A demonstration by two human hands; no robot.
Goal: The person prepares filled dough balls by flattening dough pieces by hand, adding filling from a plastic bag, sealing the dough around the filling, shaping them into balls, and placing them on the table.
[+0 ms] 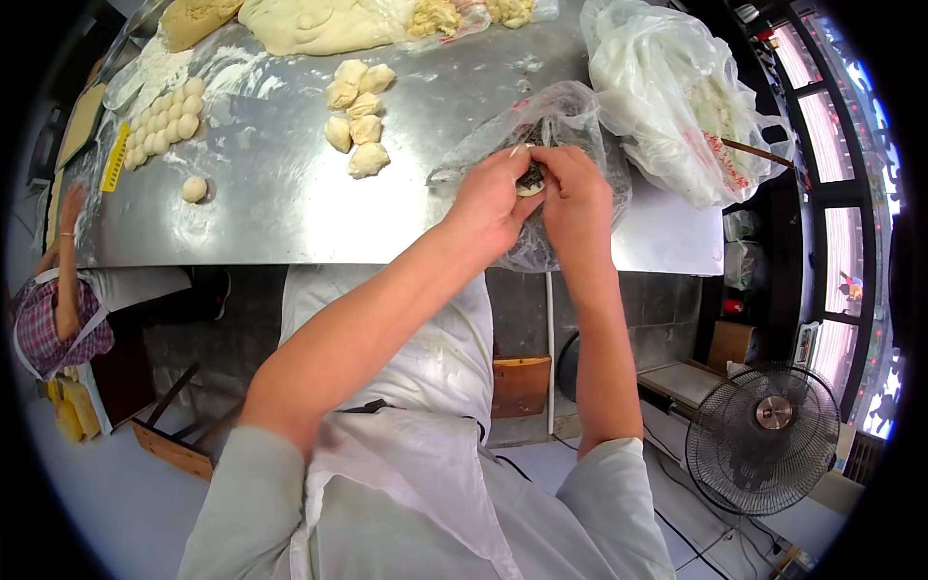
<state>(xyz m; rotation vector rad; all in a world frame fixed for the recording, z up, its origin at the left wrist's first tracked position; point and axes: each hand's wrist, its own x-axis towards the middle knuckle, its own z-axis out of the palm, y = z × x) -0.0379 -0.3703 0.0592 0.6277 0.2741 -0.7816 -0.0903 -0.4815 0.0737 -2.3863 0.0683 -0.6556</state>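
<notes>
My left hand (pixel 485 201) and my right hand (pixel 577 193) meet over the metal table. Between them they pinch a small piece of dough (pixel 529 189) with dark filling in its middle; the fingers hide part of its edge. Beneath and behind my hands lies a thin clear plastic bag (pixel 578 101) with some dark stuff inside. Left of my hands, several rough dough pieces (pixel 365 130) sit in a loose cluster. One round dough ball (pixel 194 189) rests alone farther left, near rows of similar dough balls (pixel 166 126).
A big sheet of dough (pixel 300 27) lies along the table's (pixel 261 222) far side. A large white plastic bag (pixel 657 92) with a brown stick (pixel 754 153) stands at the right. On the floor are a fan (pixel 764 440) and a wooden stool (pixel 179 449). Another person (pixel 63 324) is at the far left.
</notes>
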